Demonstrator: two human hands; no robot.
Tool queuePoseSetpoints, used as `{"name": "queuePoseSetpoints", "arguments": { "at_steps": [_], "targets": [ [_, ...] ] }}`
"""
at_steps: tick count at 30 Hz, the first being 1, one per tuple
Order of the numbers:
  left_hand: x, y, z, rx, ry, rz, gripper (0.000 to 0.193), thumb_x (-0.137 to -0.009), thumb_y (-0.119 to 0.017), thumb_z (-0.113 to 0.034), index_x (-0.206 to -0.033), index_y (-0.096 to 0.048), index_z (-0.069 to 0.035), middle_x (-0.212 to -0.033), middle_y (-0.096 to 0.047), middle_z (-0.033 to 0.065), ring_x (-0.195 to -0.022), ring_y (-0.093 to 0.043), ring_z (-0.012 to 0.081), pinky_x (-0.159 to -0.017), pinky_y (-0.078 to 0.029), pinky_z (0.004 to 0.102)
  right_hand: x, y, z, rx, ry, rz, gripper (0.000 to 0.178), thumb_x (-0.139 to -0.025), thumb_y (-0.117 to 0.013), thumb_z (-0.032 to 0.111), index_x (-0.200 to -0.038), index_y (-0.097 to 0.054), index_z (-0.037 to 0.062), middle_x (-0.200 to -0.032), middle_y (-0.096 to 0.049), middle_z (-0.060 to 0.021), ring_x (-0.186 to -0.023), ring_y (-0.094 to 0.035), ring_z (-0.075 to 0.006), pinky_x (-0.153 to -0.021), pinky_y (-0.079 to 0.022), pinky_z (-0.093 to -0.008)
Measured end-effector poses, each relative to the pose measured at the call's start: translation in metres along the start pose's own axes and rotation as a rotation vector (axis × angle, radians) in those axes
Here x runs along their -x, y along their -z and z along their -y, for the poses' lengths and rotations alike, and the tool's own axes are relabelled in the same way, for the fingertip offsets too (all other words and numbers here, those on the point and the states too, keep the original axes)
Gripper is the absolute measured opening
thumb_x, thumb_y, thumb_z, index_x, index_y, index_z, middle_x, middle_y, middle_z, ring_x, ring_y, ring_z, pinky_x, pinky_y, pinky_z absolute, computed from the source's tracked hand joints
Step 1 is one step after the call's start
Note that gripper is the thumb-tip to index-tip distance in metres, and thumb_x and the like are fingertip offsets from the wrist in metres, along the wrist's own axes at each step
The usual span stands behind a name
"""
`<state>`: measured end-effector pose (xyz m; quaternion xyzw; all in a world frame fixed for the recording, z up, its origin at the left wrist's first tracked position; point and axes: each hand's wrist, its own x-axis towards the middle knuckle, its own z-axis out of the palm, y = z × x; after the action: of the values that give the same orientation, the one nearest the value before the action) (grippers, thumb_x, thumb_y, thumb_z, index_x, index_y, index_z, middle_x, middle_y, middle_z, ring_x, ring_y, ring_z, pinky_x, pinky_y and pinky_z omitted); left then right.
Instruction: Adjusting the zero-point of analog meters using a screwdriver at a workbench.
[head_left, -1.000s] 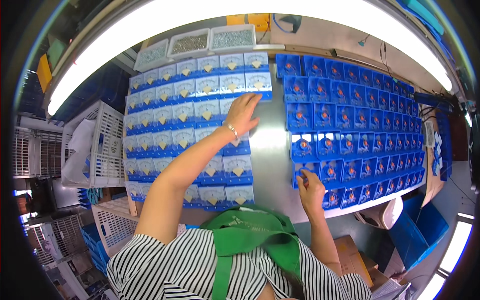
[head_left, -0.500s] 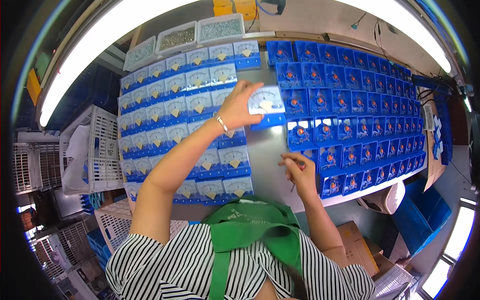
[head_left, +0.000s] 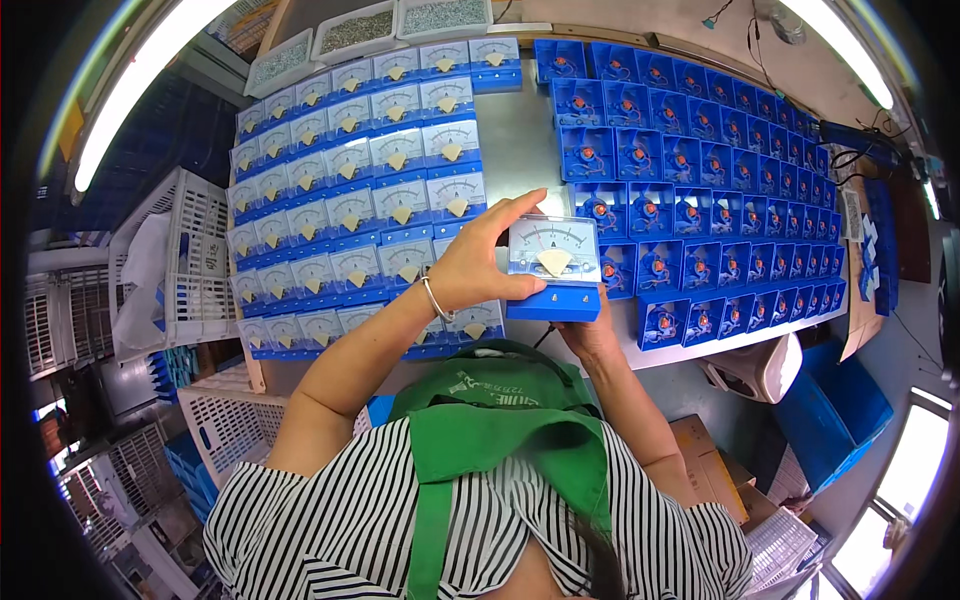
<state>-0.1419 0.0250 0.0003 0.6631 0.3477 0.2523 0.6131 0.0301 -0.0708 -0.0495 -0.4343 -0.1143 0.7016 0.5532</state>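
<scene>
My left hand (head_left: pixel 482 258) grips an ammeter (head_left: pixel 553 250) by its left side, thumb at the front and fingers at the back. The meter has a clear cover, a white dial with a cream fan-shaped piece, and a blue base with small metal terminals. Under its right end is my right hand (head_left: pixel 592 338), its fingers mostly hidden by the meter. A thin dark screwdriver shaft (head_left: pixel 546 336) sticks out to the left of that hand; its handle is out of sight. Rows of similar ammeters (head_left: pixel 402 153) stand to the left.
To the right stand rows of open blue cases (head_left: pixel 640 155) with orange parts and wires inside. White trays of small metal parts (head_left: pixel 445 16) line the far left edge. A white plastic crate (head_left: pixel 205 270) is left of the table; a blue bin (head_left: pixel 840 415) sits at lower right.
The ammeter in my left hand has come nearer and slightly right, its dial now facing up toward me. My right hand has moved left, under the meter. The view has shifted somewhat.
</scene>
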Motion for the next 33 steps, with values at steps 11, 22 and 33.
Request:
{"name": "queuePoseSetpoints", "arguments": {
  "at_steps": [11, 22, 33],
  "targets": [
    [0.002, -0.003, 0.001, 0.029, 0.022, -0.02, 0.096, -0.06, -0.077, -0.02, -0.145, -0.035, -0.008, -0.13, -0.049, 0.0129, -0.122, -0.047, 0.0248, -0.107, -0.034, 0.0363, -0.003, 0.021, -0.016, 0.142, 0.121, 0.092, 0.054, -0.077, -0.076, 0.042, -0.113, -0.056, 0.0068, -0.088, -0.064, -0.0034, -0.067, -0.061, -0.0106, -0.05, -0.046, -0.0232],
    [0.004, 0.009, 0.033, -0.467, -0.145, -0.093, 0.091, -0.059, -0.075, -0.02, -0.141, -0.038, -0.008, -0.123, -0.053, 0.0145, -0.113, -0.053, 0.0301, -0.1, -0.04, 0.0385, 0.004, 0.014, 0.045, 1.194, 0.361, -0.027, 0.023, -0.082, -0.062, 0.002, -0.104, -0.06, -0.0017, -0.084, -0.067, -0.0092, -0.07, -0.059, -0.0116, -0.062, -0.048, -0.0252],
    [0.003, -0.003, 0.037, -0.357, -0.176, -0.065, 0.092, -0.059, -0.076, -0.021, -0.142, -0.037, -0.009, -0.12, -0.055, 0.0144, -0.112, -0.053, 0.0307, -0.1, -0.041, 0.0375, 0.021, -0.035, 0.065, 0.593, 0.849, 0.196, 0.025, -0.094, -0.056, 0.005, -0.115, -0.047, -0.0033, -0.11, -0.064, -0.0203, -0.099, -0.064, -0.0226, -0.085, -0.053, -0.0333]
  ]
}}
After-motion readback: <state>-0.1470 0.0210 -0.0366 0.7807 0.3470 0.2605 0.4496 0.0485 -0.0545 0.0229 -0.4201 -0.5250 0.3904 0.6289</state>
